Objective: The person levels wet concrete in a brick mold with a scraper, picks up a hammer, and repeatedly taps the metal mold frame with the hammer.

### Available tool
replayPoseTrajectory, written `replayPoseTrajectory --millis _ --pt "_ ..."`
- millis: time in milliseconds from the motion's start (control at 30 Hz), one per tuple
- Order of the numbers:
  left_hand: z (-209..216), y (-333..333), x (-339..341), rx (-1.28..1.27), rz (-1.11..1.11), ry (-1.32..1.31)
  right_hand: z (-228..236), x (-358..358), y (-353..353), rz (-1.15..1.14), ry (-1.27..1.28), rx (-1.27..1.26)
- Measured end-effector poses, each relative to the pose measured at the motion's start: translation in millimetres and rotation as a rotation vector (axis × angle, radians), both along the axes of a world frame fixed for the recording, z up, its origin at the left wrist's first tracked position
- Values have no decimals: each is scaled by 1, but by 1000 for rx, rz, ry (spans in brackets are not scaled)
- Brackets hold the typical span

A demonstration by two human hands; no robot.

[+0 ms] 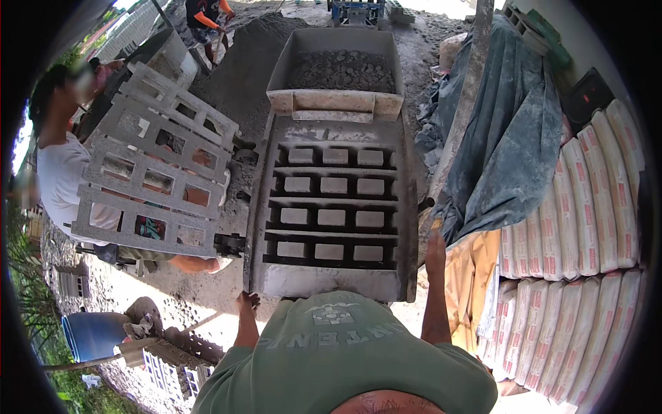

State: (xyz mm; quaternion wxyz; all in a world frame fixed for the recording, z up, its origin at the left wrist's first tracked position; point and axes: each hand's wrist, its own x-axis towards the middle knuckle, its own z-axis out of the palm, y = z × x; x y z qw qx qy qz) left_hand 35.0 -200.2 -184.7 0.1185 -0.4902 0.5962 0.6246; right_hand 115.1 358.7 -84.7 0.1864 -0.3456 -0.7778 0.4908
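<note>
In front of me stands a block-moulding machine with a grey metal mould (334, 172), its rows of rectangular cores set between dark slots. My left hand (248, 302) is beside the mould's near left corner, fingers curled in, with nothing visible in them. My right hand (436, 250) is off the mould's right side, fingers stretched forward, just short of a black handle (426, 205). Beyond the mould sits a metal feed box (334, 103) holding grey concrete mix (341, 71). A grey metal grid (155, 176) with rectangular openings leans out to the left on hinges (229, 244).
A person in a white shirt (65, 176) is behind the grid; another in orange sleeves (203, 21) stands by a grey sand pile (252, 62). Stacked bags (552, 324) and a grey tarp (507, 138) line the right. A blue drum (93, 337) and hollow blocks (169, 372) are at lower left.
</note>
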Motion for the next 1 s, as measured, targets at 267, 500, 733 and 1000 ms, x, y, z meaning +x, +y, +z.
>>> replayPoseTrajectory --millis 267,500,733,1000 --pt "4 14 79 -667 -953 251 239 -187 122 -207 520 527" --pt "139 95 10 -455 -1298 184 274 -308 201 -141 233 457" --pt "256 260 -143 -478 -1350 1071 246 -330 202 -331 307 591" --pt "160 423 -365 -1468 -1389 1335 243 -334 187 -352 372 577"
